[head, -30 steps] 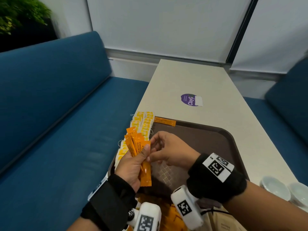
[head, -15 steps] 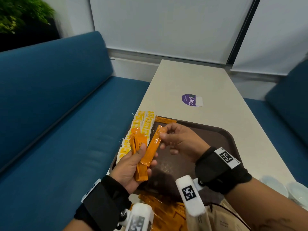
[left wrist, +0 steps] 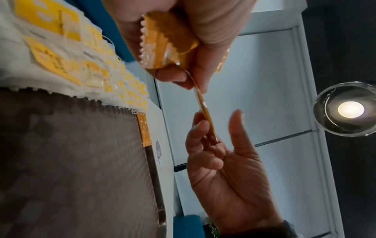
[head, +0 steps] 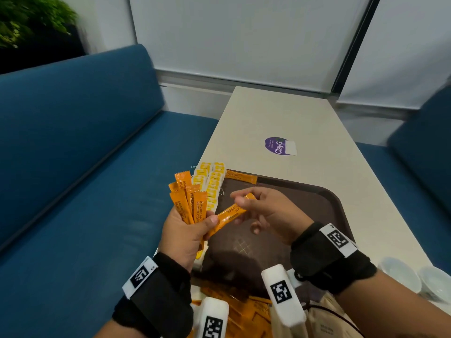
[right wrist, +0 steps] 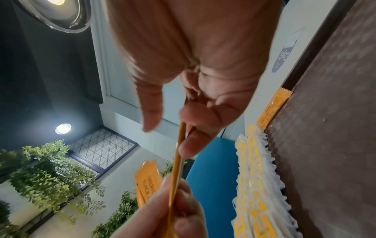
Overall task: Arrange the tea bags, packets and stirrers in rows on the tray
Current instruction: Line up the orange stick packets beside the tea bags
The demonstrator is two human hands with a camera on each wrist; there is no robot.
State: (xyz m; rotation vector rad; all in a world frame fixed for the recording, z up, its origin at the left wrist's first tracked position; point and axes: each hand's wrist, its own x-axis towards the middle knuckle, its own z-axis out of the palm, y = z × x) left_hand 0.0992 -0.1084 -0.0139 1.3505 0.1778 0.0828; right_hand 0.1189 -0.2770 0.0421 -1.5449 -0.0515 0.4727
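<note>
My left hand grips a fan of orange coffee stick packets above the left edge of the brown tray. My right hand pinches one orange packet by its far end; the packet's near end still sits under my left thumb. Seen edge-on, that packet runs between both hands, and again in the right wrist view. A row of yellow-and-white tea bags lines the tray's left edge. One orange packet lies along the tray's far rim.
The tray rests on a white table with a purple sticker. More orange packets and brown paper packets lie near me. Two white saucers stand at the right. A blue sofa runs along the left.
My right hand has drawn one orange packet out of the bunch and swung it rightward over the tray. My left hand has lifted the bunch slightly.
</note>
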